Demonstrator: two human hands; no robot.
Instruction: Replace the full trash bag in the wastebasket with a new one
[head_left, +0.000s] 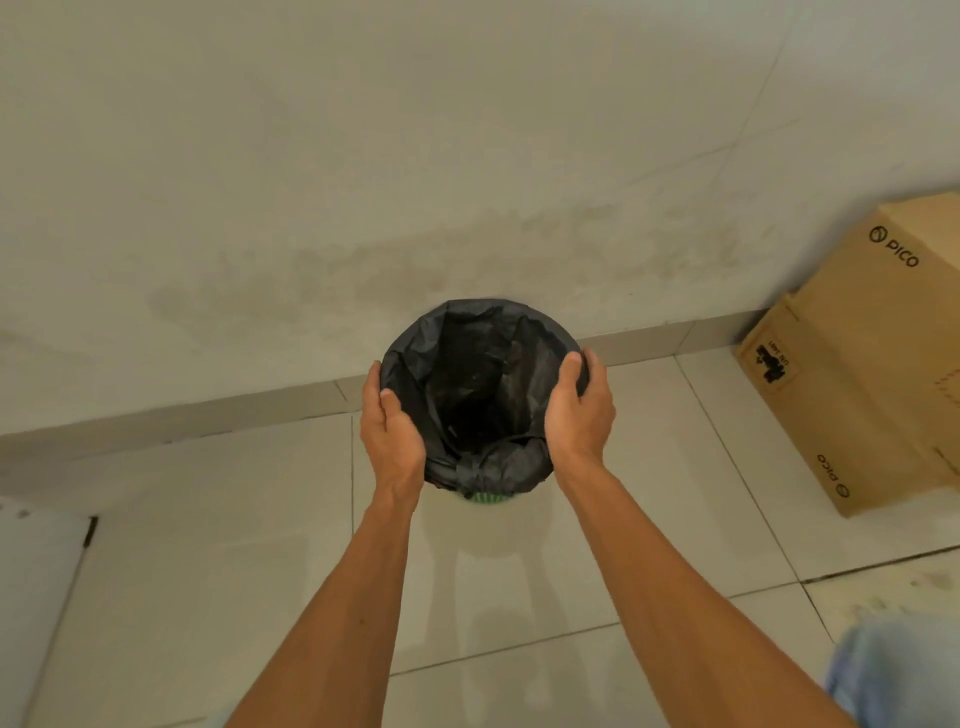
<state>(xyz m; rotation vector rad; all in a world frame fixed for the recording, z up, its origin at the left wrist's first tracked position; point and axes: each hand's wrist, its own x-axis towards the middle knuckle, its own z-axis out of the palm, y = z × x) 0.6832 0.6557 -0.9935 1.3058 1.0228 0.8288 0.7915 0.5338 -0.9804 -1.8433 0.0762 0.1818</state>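
1. the wastebasket (484, 498) stands on the tiled floor (519, 597) close to the wall (415, 130); almost all of it is hidden by the black trash bag (485, 374) folded over its rim, with only a sliver of green showing at the near side, below both hands
2. the left hand (390, 426) cups the bag-covered rim on its own side: thumb on the inner face of the plastic, the fingers curled round the outside and out of sight, so i cannot tell how firmly they press
3. the right hand (581, 410) mirrors it on the opposite side, thumb over the top edge, fingers wrapped behind the rim; it grips bag and rim together as far as the view shows
4. between the two thumbs the bag hangs open and dark; its contents cannot be made out, so whether this is the full bag or a fresh liner is unclear
5. just nearer than the hands the plastic is bunched into a twisted gather at the rim
6. risks, as i judge them: thin film pulled unevenly by one hand could tear at the rim; lifting the bag while it clings could drag the light basket up and tip it; the gather could slip loose and let the edge fall inside
7. a cardboard box (862, 364) sits well off beyond the right hand
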